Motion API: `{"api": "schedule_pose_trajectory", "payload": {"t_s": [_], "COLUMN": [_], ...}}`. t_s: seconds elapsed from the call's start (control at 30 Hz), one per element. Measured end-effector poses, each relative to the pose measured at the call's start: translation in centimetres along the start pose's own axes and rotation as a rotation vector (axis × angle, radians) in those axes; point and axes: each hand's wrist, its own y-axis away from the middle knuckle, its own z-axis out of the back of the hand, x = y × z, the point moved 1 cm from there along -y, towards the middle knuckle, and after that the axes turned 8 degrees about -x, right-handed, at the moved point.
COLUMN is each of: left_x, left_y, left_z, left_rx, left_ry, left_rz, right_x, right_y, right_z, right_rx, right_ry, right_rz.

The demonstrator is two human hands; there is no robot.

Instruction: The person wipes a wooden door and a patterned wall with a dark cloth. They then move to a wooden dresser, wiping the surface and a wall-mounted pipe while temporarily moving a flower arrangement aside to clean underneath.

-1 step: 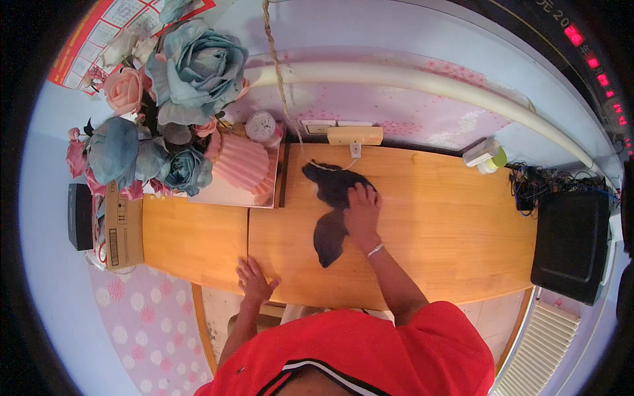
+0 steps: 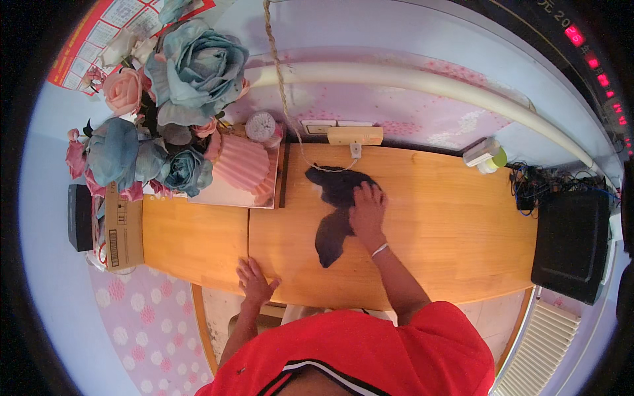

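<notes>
A dark cloth (image 2: pixel 333 231) lies spread and creased on the wooden desk (image 2: pixel 449 224), narrowed at its middle. My right hand (image 2: pixel 368 214), with a pale band at its wrist, presses on the cloth's right side. Its fingers are slightly bent and hold the cloth against the desktop; what lies under the palm is hidden. My left hand (image 2: pixel 254 280) rests at the desk's near edge, fingers apart and holding nothing. A thin white cord (image 2: pixel 330 169) crosses the cloth's far edge.
Artificial flowers (image 2: pixel 198 72) and a pink pleated vase (image 2: pixel 243 168) stand at the left, near a cardboard box (image 2: pixel 125 228). A socket strip (image 2: pixel 355 136) is at the back. To the right are a green-lidded container (image 2: pixel 492 162), tangled cables (image 2: pixel 528 191) and a black case (image 2: pixel 571 244).
My right hand has moved slightly to the right and nearer, and the cloth's far part has shifted with it. My left hand has stayed in place.
</notes>
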Motion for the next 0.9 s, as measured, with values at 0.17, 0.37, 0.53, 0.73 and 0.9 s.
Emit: {"api": "schedule_pose_trajectory", "payload": {"t_s": [0.17,0.37,0.53,0.73,0.9], "left_x": [0.4,0.7,0.6,0.5,1.5], "left_y": [0.0,-0.5,-0.5,-0.6,-0.8], "left_z": [-0.5,-1.1,-1.0,-1.0,-2.3], "left_rx": [0.000,-0.039,-0.046,-0.043,-0.062], "left_ry": [-0.017,0.008,0.022,0.021,-0.007], "left_rz": [-0.004,-0.044,-0.020,-0.041,-0.047], "right_x": [-6.7,-10.2,-10.5,-16.1,0.6], "right_y": [-3.2,-6.8,-6.0,-3.8,4.8], "right_z": [1.7,-0.3,-0.5,1.3,1.6], "right_rx": [-0.073,-0.284,-0.105,-0.348,-0.022], "right_ry": [0.166,0.178,0.118,0.203,-0.018], "right_rz": [-0.130,-0.351,-0.026,-0.291,-0.122]}}
